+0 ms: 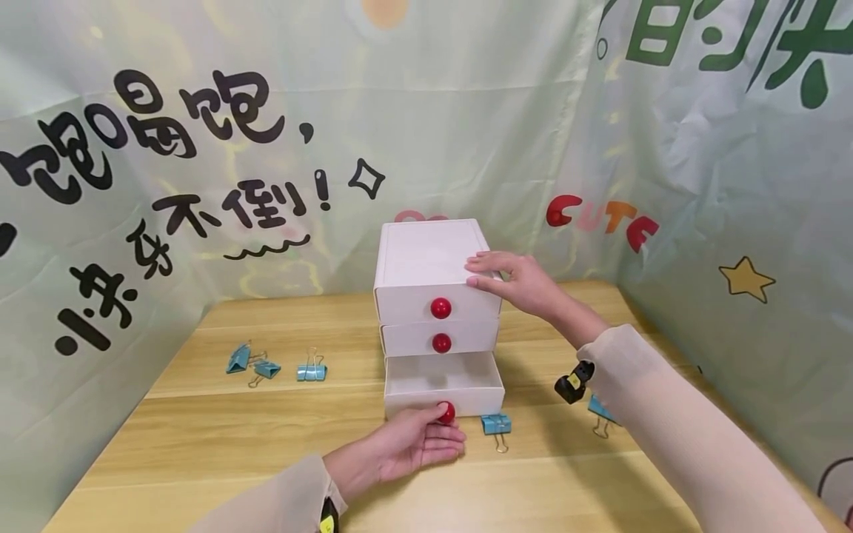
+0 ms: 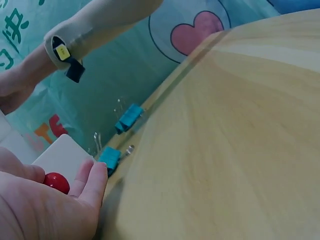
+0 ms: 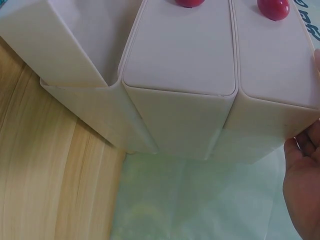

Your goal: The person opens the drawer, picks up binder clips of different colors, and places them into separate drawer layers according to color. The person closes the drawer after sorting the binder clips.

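A white three-drawer box [image 1: 429, 255] stands on the table, a red knob on each drawer front. Its bottom drawer [image 1: 413, 400] is pulled out, and the bare inside floor shows. My left hand [image 1: 406, 448], palm turned up, pinches the bottom red knob [image 2: 57, 182] with the thumb over it; the other fingers stretch out below. On the box's top right edge rests my right hand [image 1: 523, 281], fingers across the top and thumb near the front corner. In the right wrist view this hand [image 3: 305, 180] touches the box's side edge. The upper two drawers look closed.
Blue binder clips lie about: one [image 1: 496, 424] by the drawer's right front corner, one [image 1: 602, 409] partly behind the right sleeve, and several at left, including one [image 1: 311, 371] nearest the box. A printed cloth [image 1: 320, 148] hangs behind the wooden table [image 1: 266, 444].
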Demonstrator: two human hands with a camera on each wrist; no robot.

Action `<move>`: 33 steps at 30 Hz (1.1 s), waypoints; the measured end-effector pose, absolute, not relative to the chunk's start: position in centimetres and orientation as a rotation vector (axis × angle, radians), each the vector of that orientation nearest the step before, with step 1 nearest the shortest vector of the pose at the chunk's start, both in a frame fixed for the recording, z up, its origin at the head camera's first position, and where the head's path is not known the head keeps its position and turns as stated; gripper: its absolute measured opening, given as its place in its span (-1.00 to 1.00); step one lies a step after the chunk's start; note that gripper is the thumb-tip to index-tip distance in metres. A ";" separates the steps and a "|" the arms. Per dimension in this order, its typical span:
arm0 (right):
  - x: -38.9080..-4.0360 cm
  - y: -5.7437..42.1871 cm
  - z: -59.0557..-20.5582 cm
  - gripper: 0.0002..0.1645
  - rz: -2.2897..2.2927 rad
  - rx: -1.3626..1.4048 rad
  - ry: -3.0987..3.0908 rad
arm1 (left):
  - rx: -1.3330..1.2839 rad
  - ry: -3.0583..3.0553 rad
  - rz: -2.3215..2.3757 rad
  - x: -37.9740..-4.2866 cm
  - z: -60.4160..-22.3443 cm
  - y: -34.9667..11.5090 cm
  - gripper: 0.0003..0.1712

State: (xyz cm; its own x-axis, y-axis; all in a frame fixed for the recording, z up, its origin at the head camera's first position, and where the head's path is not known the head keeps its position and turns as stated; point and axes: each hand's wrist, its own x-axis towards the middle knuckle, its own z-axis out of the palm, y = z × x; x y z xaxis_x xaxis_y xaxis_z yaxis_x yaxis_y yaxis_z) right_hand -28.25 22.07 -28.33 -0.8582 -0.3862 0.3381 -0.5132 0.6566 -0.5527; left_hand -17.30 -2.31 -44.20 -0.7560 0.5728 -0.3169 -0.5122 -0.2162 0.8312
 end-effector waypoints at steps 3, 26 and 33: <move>-28.3 22.0 -28.3 -0.37 0.991 0.744 -2.674 | 0.097 1.341 2.000 -16.9 -44.1 -2.3 -0.46; -28.3 22.1 -28.5 -0.38 1.017 0.724 -2.667 | 0.196 1.499 1.841 -16.3 -44.5 -3.2 -0.46; -28.2 22.1 -28.4 -0.40 1.018 0.736 -2.649 | 0.388 1.644 1.680 -16.3 -44.3 -4.1 -0.49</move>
State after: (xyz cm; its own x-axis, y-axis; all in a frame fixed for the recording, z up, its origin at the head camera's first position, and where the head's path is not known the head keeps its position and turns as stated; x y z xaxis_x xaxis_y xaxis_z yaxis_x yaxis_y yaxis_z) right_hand -28.23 22.10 -28.45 -0.8533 -0.3766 0.3606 -0.5212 0.6370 -0.5680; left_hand -16.27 -4.14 -44.31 -0.6795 0.6795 -0.2768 -0.2917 0.0960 0.9517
